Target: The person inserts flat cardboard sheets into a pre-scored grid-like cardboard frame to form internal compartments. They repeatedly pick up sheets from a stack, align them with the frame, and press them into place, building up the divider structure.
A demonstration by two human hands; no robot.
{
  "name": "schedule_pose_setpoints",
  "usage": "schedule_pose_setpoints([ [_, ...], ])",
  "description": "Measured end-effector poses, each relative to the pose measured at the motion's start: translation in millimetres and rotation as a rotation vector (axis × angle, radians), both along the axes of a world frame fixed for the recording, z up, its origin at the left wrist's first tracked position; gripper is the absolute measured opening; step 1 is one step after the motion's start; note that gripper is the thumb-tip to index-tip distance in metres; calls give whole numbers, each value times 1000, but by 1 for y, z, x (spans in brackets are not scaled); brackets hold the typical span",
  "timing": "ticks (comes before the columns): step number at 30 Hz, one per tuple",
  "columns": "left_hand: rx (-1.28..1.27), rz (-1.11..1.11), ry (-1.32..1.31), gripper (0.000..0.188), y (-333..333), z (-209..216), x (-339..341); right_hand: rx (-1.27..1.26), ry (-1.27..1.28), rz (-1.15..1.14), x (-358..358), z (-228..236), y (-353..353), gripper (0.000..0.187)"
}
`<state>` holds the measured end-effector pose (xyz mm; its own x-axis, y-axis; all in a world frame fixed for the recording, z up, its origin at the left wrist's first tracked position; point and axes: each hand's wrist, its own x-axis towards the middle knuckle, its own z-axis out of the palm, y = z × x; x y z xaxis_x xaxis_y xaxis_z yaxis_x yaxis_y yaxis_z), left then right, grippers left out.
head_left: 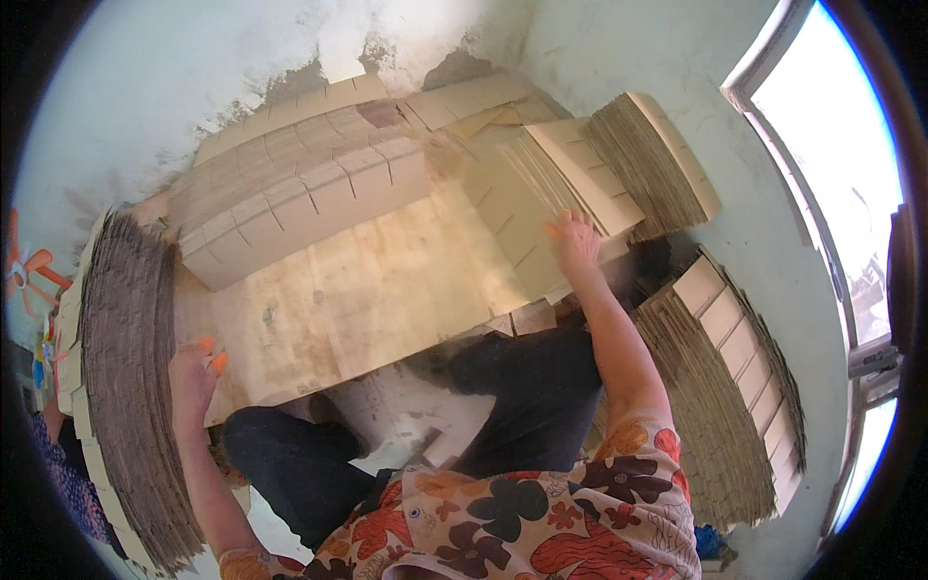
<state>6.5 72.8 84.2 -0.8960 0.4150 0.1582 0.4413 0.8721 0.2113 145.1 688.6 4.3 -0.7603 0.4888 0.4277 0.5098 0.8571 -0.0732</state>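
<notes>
My right hand reaches to the leaning slotted cardboard sheets right of centre. Its fingers close at the edge of these brown sheets, and an orange finger cover shows on the thumb. How many sheets it grips is hidden. By the board's left edge, my left hand is loosely curled with nothing visible in it. Orange covers are on its thumb and one fingertip, which stand slightly apart. Between the hands lies a pale wooden board. A long row of slotted cardboard pieces stands upright along its far side.
Tall cardboard stacks rise beside my left arm. More stacks stand at the far right and beside my right arm. An orange-bladed fan is at the far left. A bright window opens in the right wall.
</notes>
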Motion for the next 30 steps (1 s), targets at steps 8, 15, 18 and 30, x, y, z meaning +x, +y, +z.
schedule_pose_setpoints([
  [8, 84, -47, -133, 30, 46, -14, 5, -206, -38, -35, -5, 9, -2, 51],
  [15, 140, -128, -193, 31, 77, -21, -18, -272, 67, -138, -7, 38, -13, 24],
  [18, 185, -156, -139, 30, 97, -33, -40, -305, 391, -59, -9, 63, -26, 24],
  [30, 189, -291, 179, 46, 283, -51, -167, -406, 475, 247, -81, 86, -136, 43],
])
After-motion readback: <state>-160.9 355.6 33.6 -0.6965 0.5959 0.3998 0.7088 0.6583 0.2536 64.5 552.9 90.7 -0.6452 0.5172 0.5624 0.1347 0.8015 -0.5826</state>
